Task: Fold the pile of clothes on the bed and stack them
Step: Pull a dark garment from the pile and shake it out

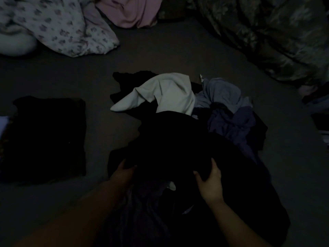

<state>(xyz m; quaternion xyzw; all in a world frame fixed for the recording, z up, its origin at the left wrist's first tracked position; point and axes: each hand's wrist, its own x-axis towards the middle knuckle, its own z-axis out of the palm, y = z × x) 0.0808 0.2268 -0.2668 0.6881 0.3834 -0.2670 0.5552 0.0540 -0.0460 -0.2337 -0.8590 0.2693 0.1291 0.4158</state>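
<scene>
**Black garment gripped at the near edge of the pile**

Black crumpled cloth garment [170, 139] lies nearest; our left hand [124, 171] and right hand [210, 180] each pinch its edge. We should lift, shake flat, then fold. Beyond, the white [167, 91] and blue [222, 93] clothes wait; the folded dark stack [48, 136] sits left.

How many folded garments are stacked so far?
1 visible: a folded black garment flat on the bed, left of the unfolded pile. Others may lie hidden beneath it.

I have one view only, a wide-angle head camera looking forward and steeply down over the bed [160, 56]. It sits close above both forearms, with bedding at the far edge of the dim frame.
</scene>
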